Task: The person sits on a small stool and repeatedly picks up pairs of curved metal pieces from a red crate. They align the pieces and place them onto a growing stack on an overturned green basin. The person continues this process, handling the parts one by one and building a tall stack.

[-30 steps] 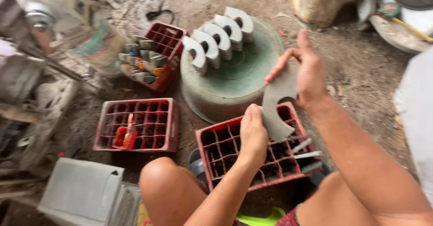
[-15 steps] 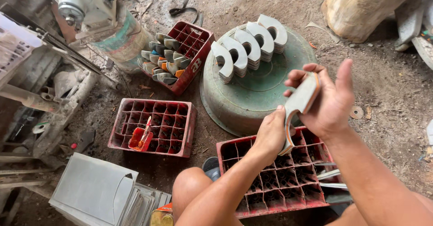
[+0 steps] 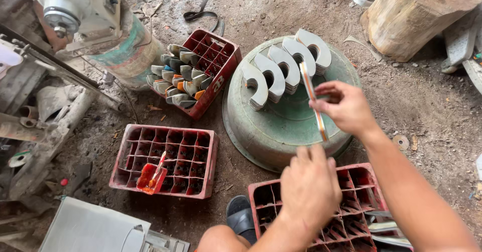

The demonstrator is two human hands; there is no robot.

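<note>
The right hand (image 3: 346, 106) has its grip closed on a thin stack of flat cut pieces (image 3: 314, 104), seen edge-on, so it reads as a narrow striped band. Its long axis runs from about 11 o'clock at the top to 5 o'clock at the bottom, tilted only a little off upright. The fingers pinch it near the upper middle, from the 3 o'clock side. The left hand (image 3: 309, 186) sits below, at 6 o'clock from the stack, fingers curled, its fingertips touching or just short of the stack's lower end; whether it grips anything cannot be told from this angle. The stack hangs over the near rim of the upturned green basin (image 3: 281, 131), and the row of horseshoe-shaped stacks (image 3: 283, 66) standing on the basin lies just beyond it at 11 o'clock. The right hand is nearer that row; the left hand is over the red crate (image 3: 351, 217).
</note>
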